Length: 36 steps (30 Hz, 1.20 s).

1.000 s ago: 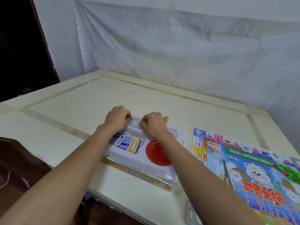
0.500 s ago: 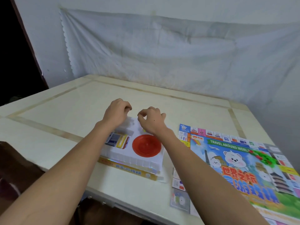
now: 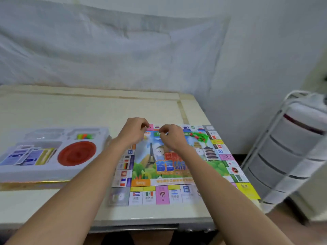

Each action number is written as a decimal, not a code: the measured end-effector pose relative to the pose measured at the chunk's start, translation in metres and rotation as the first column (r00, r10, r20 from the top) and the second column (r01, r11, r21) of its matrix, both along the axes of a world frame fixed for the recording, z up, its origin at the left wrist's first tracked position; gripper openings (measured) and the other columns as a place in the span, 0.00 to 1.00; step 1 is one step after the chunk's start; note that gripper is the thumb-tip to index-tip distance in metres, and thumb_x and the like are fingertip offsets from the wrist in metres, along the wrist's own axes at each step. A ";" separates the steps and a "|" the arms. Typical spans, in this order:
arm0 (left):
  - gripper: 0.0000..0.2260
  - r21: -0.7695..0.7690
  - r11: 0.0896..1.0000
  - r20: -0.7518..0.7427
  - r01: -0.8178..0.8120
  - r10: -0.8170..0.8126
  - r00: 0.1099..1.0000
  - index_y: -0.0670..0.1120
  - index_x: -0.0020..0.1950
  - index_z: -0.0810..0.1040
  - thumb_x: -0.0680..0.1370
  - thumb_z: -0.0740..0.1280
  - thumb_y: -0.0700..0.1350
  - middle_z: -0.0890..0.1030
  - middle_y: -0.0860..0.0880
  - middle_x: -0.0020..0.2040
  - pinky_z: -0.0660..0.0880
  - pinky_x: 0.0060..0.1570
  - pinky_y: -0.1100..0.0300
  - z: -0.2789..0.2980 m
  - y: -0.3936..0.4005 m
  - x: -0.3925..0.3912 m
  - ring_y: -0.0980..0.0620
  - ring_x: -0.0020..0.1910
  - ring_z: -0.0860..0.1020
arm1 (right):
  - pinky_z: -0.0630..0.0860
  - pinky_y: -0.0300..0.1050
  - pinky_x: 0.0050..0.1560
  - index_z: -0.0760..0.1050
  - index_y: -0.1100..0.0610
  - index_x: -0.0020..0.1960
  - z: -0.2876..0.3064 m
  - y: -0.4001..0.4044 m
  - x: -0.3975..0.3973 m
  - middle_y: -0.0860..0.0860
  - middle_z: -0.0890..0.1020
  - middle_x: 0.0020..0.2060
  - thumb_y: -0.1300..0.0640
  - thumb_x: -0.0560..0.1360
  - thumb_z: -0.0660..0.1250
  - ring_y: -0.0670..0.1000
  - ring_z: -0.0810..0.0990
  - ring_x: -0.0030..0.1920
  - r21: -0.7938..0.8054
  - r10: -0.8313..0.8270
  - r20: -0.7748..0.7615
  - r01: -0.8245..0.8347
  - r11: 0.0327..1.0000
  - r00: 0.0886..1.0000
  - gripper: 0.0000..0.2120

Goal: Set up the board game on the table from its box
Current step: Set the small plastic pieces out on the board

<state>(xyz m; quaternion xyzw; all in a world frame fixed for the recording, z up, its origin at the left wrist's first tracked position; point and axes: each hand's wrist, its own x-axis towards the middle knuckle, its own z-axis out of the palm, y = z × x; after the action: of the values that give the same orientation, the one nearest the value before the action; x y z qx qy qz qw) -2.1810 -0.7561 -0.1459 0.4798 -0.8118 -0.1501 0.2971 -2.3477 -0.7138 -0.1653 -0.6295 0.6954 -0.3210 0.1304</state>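
Board (image 3: 169, 167) lay flat at the table's (image 3: 70, 112) right end, reaching its near and right edges. Left hand (image 3: 132, 130) and right hand (image 3: 172, 137) hovered over the board's far edge, fingers curled in a pinch; blur hid whether they held anything. Tray (image 3: 53, 174) sat on the box (image 3: 26, 184) at the left near edge, with cards (image 3: 26, 155), a red disc (image 3: 77, 153) and coloured pieces (image 3: 84, 136).

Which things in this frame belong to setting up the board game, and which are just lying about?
Belong to the job:
game board
white tray
cards
red disc
coloured pieces
left hand
right hand

Just lying about:
drawer rack
wall sheet
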 end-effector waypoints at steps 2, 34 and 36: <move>0.09 0.037 0.998 -0.006 0.042 -0.042 0.999 0.40 0.54 0.83 0.77 0.66 0.35 0.84 0.42 0.51 0.75 0.55 0.55 -0.008 0.001 -0.035 0.44 0.51 0.81 | 0.78 0.47 0.54 0.83 0.58 0.52 -0.010 0.007 -0.038 0.55 0.85 0.50 0.64 0.73 0.63 0.54 0.81 0.51 0.010 -0.042 0.023 0.041 0.999 0.999 0.12; 0.07 0.126 0.990 -0.285 0.059 -0.021 0.958 0.41 0.53 0.84 0.78 0.67 0.38 0.85 0.45 0.50 0.76 0.54 0.57 -0.083 -0.055 -0.186 0.51 0.48 0.80 | 0.70 0.42 0.60 0.80 0.57 0.61 -0.054 -0.046 -0.184 0.57 0.81 0.58 0.68 0.76 0.60 0.56 0.77 0.59 0.045 -0.196 -0.049 0.198 0.979 0.979 0.18; 0.07 0.153 0.985 -0.306 0.075 -0.025 0.952 0.42 0.51 0.85 0.77 0.68 0.38 0.85 0.46 0.47 0.77 0.52 0.58 -0.078 -0.057 -0.190 0.52 0.46 0.81 | 0.70 0.44 0.60 0.82 0.56 0.59 -0.057 -0.053 -0.185 0.58 0.81 0.57 0.66 0.77 0.62 0.57 0.77 0.59 0.085 -0.152 -0.094 0.160 0.983 0.984 0.15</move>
<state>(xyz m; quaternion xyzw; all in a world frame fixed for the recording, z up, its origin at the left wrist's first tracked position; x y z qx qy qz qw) -2.3707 -0.8132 -0.2241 0.4532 -0.7536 -0.2950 0.3738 -2.5326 -0.7663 -0.2219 -0.5798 0.7617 -0.2703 0.1033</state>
